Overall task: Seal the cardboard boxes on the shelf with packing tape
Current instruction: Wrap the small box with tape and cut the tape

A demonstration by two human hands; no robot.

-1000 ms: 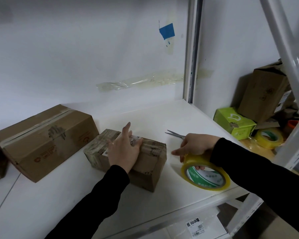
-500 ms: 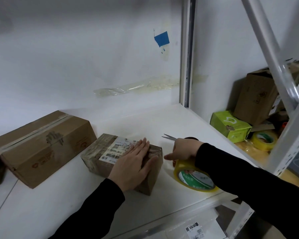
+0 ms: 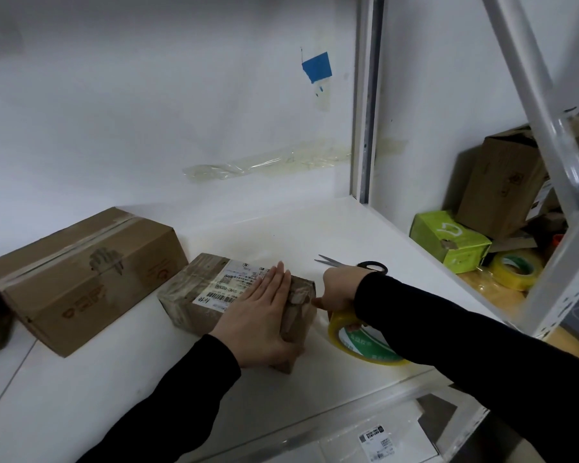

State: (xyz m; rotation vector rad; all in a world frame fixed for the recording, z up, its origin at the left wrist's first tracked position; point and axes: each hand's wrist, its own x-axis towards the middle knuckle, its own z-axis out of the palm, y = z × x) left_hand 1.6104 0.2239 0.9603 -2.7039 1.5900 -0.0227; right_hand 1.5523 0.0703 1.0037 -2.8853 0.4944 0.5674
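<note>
Since half a second ago, the right hand has carried the yellow roll of packing tape closer. Its fingers curl round the roll, and the index tip touches the small brown cardboard box at its 3 o'clock end. The left hand presses flat on the box top, fingers straight. Black-handled steel scissors lie at 1 o'clock and a large taped cardboard box at 9 o'clock, all on the white shelf.

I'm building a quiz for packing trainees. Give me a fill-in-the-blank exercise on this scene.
1. The left hand presses flat on the small box, partly covering its shipping ____.
2. The right hand grips a tape roll coloured ____.
3. Behind the right hand lie black-handled ____.
Missing: label; yellow; scissors.
</note>
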